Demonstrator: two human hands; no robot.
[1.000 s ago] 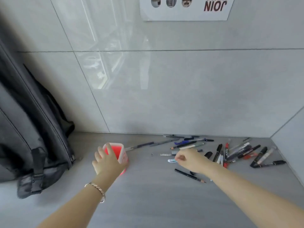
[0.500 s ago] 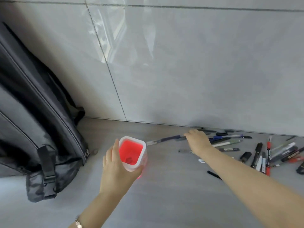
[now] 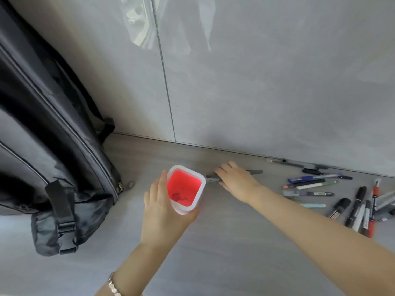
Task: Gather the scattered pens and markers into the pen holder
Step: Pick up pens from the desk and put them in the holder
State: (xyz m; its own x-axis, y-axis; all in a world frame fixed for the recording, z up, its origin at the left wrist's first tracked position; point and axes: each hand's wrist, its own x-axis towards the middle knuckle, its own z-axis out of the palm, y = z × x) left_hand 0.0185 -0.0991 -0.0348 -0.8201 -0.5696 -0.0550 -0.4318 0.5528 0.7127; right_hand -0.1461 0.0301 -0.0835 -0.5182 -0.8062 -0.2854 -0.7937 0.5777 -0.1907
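Note:
The pen holder (image 3: 199, 178), white outside and red inside, stands on the grey surface with my left hand (image 3: 162, 208) wrapped around its near side. It holds no pens. Just right of its rim my right hand (image 3: 236, 180) lies palm down over two dark pens (image 3: 255, 172), whose ends stick out on both sides of the fingers; whether the fingers grip them is unclear. Several more pens and markers (image 3: 310, 182) lie scattered at the right, along the wall and toward the frame's edge.
A dark backpack (image 3: 49, 150) leans against the tiled wall (image 3: 256, 82) at the left, close to the holder. The wall closes off the far side of the surface.
My right hand slid left along the surface, from the pens by the wall to the two pens beside the holder. The view tilted down and closer. My left hand stayed on the holder.

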